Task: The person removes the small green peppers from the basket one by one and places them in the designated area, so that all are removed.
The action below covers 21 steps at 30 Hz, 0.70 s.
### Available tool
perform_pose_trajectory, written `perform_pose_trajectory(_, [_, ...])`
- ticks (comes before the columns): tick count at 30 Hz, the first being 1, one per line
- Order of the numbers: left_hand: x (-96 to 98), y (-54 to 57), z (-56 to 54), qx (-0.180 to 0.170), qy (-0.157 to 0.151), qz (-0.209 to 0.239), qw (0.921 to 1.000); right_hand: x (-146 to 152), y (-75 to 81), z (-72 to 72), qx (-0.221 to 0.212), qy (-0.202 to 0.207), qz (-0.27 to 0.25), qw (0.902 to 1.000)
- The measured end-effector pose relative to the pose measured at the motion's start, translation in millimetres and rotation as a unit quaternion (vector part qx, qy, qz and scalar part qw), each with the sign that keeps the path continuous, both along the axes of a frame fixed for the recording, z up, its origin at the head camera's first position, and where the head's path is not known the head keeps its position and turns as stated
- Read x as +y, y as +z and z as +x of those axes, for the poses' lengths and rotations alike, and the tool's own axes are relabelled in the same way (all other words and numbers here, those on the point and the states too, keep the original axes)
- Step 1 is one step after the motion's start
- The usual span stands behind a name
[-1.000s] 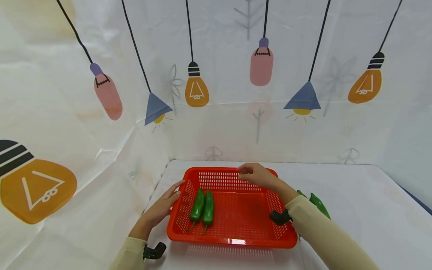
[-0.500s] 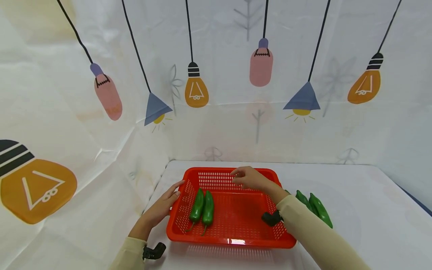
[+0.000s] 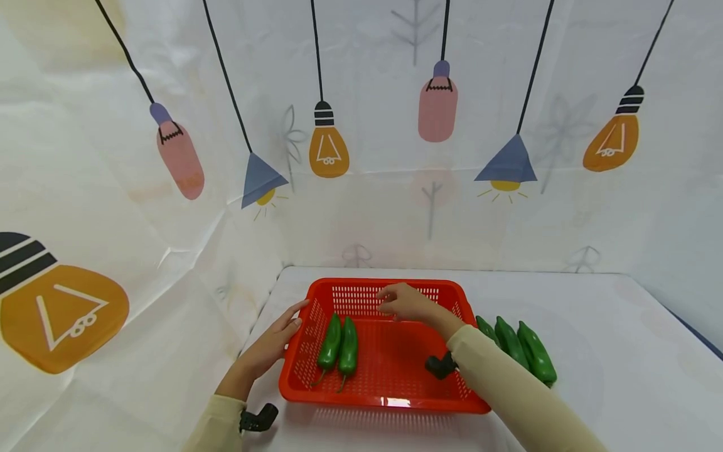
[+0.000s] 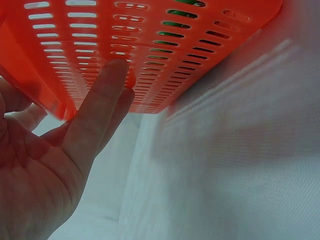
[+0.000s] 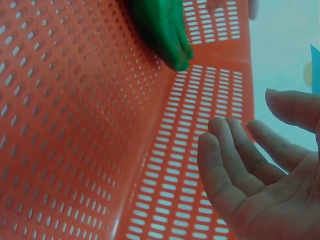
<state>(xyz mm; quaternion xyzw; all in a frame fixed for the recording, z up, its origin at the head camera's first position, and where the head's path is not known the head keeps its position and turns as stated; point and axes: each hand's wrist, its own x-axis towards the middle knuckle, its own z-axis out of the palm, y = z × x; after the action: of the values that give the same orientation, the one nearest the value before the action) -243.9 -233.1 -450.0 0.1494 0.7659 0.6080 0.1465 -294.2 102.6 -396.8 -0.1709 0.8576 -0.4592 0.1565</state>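
Note:
A red plastic basket [image 3: 407, 402] with slotted walls sits on the white table. Two green chili peppers [image 3: 348, 351] lie side by side in its left part, stems toward the near wall. My left hand [image 3: 270, 345] rests at the basket's left rim; in the left wrist view its long fingers [image 4: 92, 112] lie straight against the outer wall. Above the basket's far right part is my right hand [image 3: 409, 302], fingers loosely bent and holding nothing. The right wrist view shows these fingers [image 5: 222, 155] apart from the thumb, with the peppers [image 5: 162, 35] beyond.
Several more green peppers [image 3: 533, 351] lie on the table [image 3: 610, 376] right of the basket, partly behind the right sleeve [image 3: 508, 376]. A white sheet [image 3: 384, 207] printed with lamps hangs behind and at left.
My right hand has moved left and slightly down over the basket, and its sleeve uncovers more of the peppers at right. The left hand and basket stay nearly still.

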Motion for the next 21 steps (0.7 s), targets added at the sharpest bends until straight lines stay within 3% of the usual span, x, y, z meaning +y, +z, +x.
perform_pose_trajectory(6, [0.2,4.6,0.6,0.002,-0.003,0.003,1.0000,-6.3,-5.4,-3.5,-0.005,0.007,0.009,0.9999])
perform_pose_trajectory(21, [0.7,3.2,1.5,0.003,-0.011,0.010,0.9999,-28.3,-25.3,-9.3,-0.030,0.007,0.039,0.9987])
